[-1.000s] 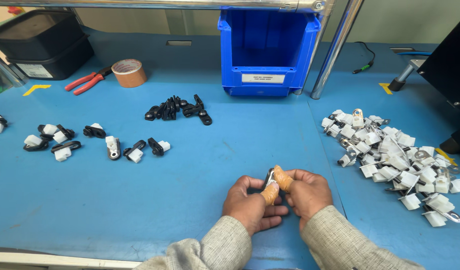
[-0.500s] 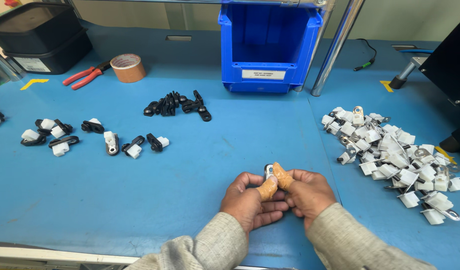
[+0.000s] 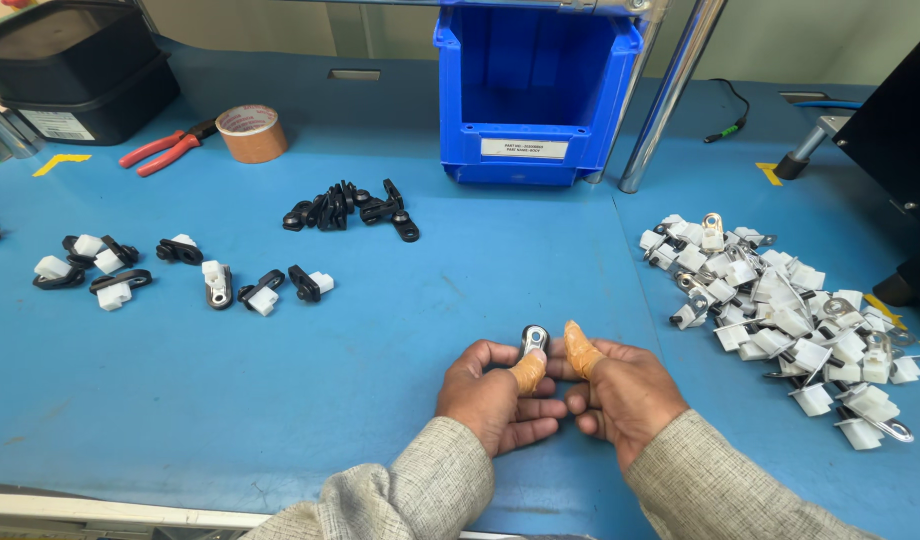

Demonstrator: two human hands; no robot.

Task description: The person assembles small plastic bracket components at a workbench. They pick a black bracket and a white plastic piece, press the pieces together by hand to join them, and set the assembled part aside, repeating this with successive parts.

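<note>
- The surface is a blue bench top [image 3: 280,400], matt, with light scuffs near the left and a pale edge strip along the near side.
- Both hands rest on it near the middle. The left hand [image 3: 495,395] and right hand [image 3: 620,392] press together, fingers curled, pinching a small metal-and-black clip [image 3: 533,340] between the thumbs and fingertips; it stands just above the bench.
- Each thumb wears an orange finger cot [image 3: 580,350].
- Grey woven sleeves [image 3: 410,495] cover both forearms.
- To the right lies a loose heap of white and metal parts [image 3: 780,320], well apart from the hands.
- Far of the hands, near the middle, sits a small pile of black clips [image 3: 345,208].
- To the left, a scattered row of joined black-and-white pieces [image 3: 215,283] runs towards the left edge.
- At the far side stands a blue bin [image 3: 535,90], open-fronted, with a white label.
- Just right of it a metal post [image 3: 670,95] rises at a slant from the bench.
- Far left: a roll of brown tape [image 3: 252,133], red-handled pliers [image 3: 165,148] beside it, and stacked black trays [image 3: 75,65].
- Yellow corner marks [image 3: 60,162] are stuck on the bench at left and right.
- At the far right, a black panel [image 3: 895,130] stands with a cable [image 3: 730,115] nearby.
- Behind the bench is a plain pale wall [image 3: 800,35].
</note>
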